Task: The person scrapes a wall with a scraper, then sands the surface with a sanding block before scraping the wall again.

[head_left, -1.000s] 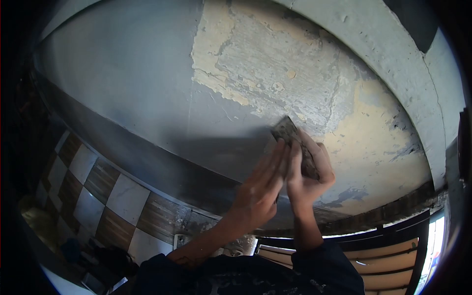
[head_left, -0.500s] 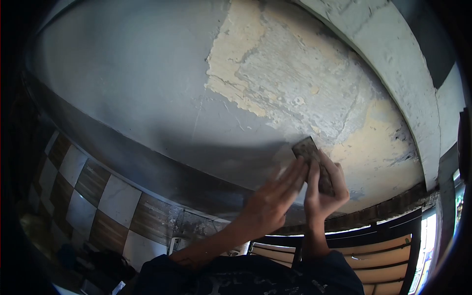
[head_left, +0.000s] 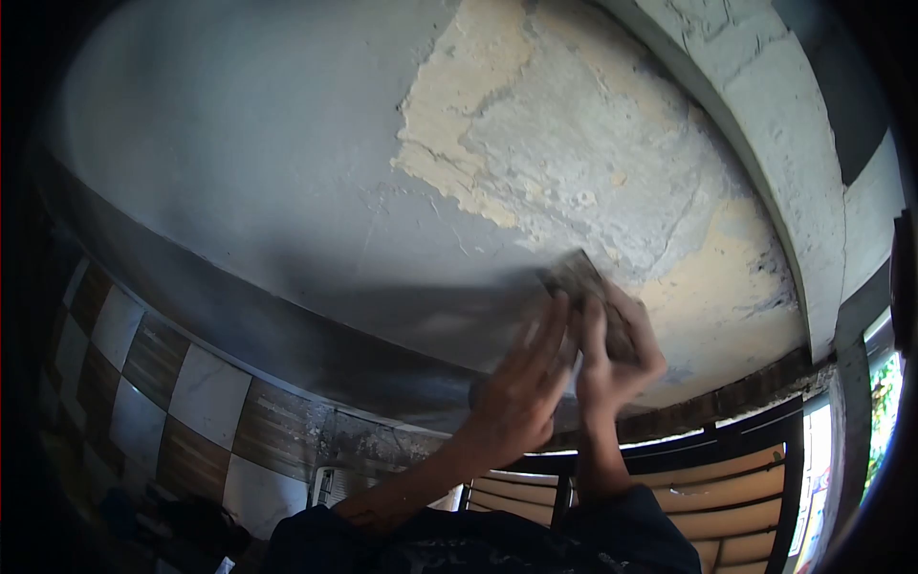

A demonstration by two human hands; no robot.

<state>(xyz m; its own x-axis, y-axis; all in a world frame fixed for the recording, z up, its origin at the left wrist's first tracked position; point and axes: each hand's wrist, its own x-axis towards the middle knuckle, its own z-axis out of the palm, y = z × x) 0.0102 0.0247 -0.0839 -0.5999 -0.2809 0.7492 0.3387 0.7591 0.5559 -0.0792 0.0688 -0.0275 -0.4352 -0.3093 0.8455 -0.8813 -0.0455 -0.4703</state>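
Block: dark, held up at the lower edge of the peeling patch.
Right hand: below the patch, grasping the block [head_left: 576, 274].
Left hand [head_left: 516, 394]: fingers extended beside the block, blurred; cannot tell whether gripping.
Landmark: peeling patch [head_left: 583, 143], checkered tiles [head_left: 212, 400] lower left.

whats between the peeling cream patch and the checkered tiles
In the head view, a grey surface lies between the peeling cream patch and the checkered tiles, then a darker band nearer the tiles.
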